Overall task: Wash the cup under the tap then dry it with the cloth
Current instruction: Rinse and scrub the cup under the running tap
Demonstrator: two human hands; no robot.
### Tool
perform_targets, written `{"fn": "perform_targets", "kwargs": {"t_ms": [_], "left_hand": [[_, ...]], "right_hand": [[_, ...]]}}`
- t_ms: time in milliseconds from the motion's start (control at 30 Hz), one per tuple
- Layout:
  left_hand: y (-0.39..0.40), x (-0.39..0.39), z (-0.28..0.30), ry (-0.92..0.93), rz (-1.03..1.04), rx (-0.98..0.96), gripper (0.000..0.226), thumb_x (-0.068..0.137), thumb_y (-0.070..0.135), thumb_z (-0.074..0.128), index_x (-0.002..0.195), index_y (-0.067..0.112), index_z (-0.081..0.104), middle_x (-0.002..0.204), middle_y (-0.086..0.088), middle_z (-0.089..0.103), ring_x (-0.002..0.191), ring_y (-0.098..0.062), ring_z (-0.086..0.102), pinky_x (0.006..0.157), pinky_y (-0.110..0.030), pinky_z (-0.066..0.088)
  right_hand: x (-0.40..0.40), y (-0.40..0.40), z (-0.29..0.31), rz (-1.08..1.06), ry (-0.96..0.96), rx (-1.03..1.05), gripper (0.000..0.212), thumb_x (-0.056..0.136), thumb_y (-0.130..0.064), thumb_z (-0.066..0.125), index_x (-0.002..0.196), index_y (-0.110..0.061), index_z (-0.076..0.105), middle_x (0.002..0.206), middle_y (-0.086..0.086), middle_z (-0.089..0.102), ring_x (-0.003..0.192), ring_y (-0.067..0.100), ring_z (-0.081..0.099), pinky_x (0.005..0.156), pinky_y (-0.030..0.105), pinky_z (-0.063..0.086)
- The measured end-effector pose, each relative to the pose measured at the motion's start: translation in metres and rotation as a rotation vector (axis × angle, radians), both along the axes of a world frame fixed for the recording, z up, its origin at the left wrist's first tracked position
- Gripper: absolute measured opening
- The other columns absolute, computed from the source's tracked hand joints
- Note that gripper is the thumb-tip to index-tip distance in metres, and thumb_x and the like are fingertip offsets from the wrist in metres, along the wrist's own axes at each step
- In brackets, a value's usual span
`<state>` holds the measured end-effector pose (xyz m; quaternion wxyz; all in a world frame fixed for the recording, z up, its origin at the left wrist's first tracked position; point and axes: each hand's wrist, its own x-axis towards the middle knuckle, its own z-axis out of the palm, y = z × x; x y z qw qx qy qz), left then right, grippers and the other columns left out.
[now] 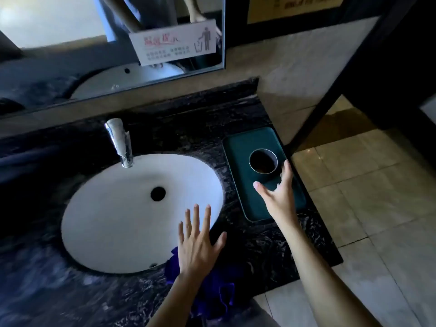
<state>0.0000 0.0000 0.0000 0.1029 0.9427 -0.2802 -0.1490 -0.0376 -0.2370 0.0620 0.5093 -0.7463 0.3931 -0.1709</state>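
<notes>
Cup (263, 161) stands upright on the far half of a dark green tray (238, 161), which lies on the black marble surface (271, 246) just right of the white basin (113, 208). Its mouth faces the camera, and the inside looks dark with a brownish patch near the bottom (possibly dregs, though the light is too dim to be sure).

The right hand (278, 197) reaches over the tray with its fingers (287, 168) spread wide and empty; one fingertip is beside the cup's rim, and actual contact cannot be made out. The left hand (197, 241) hovers flat and open over the near edge of the basin, fingers splayed, holding nothing. A purple cloth (212, 286) lies bunched on the surface below that hand, partly hidden by the wrist.

The step in hand seems to be the pick-up, so none of the washing has begun; no water shows at the tap (120, 142). To do it well, the right hand should close around the cup's wall from the side, thumb opposite fingers, rather than pinching the rim, since the tray sits near the surface's right edge and a nudge outward could send the cup toward the floor. Lifting straight up and keeping it level would stop any dregs spilling before it reaches the basin.
</notes>
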Motion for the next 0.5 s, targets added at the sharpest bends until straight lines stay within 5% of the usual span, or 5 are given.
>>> {"fn": "perform_targets", "kwargs": {"t_ms": [133, 367, 500], "left_hand": [[0.010, 0.000, -0.014, -0.037, -0.002, 0.045, 0.083, 0.096, 0.076, 0.018, 0.163, 0.030, 0.005, 0.172, -0.006, 0.008, 0.159, -0.033, 0.011, 0.126, -0.054, 0.020], [0.008, 0.001, -0.012, -0.042, -0.029, 0.044, 0.084, 0.097, 0.074, 0.027, 0.163, 0.029, 0.001, 0.172, -0.007, 0.008, 0.158, -0.033, 0.010, 0.126, -0.052, 0.016], [0.008, 0.002, -0.010, 0.015, -0.005, -0.001, 0.083, 0.096, 0.078, 0.012, 0.162, 0.033, -0.010, 0.172, -0.005, 0.006, 0.159, -0.030, 0.009, 0.127, -0.053, 0.020]], "right_hand": [[0.014, -0.014, -0.004, 0.017, -0.031, 0.091, 0.102, 0.086, -0.026, 0.079, 0.160, -0.018, 0.009, 0.168, 0.003, 0.015, 0.144, 0.003, 0.022, 0.119, 0.027, 0.025], [0.023, -0.022, -0.011, 0.042, -0.050, 0.056, 0.086, 0.084, -0.024, 0.081, 0.153, -0.016, 0.029, 0.154, -0.005, 0.036, 0.142, 0.011, 0.036, 0.119, 0.045, 0.033], [0.023, -0.017, -0.010, 0.034, -0.079, 0.041, 0.084, 0.078, -0.029, 0.084, 0.147, -0.016, 0.038, 0.147, 0.003, 0.047, 0.137, 0.019, 0.046, 0.113, 0.050, 0.041]]}}
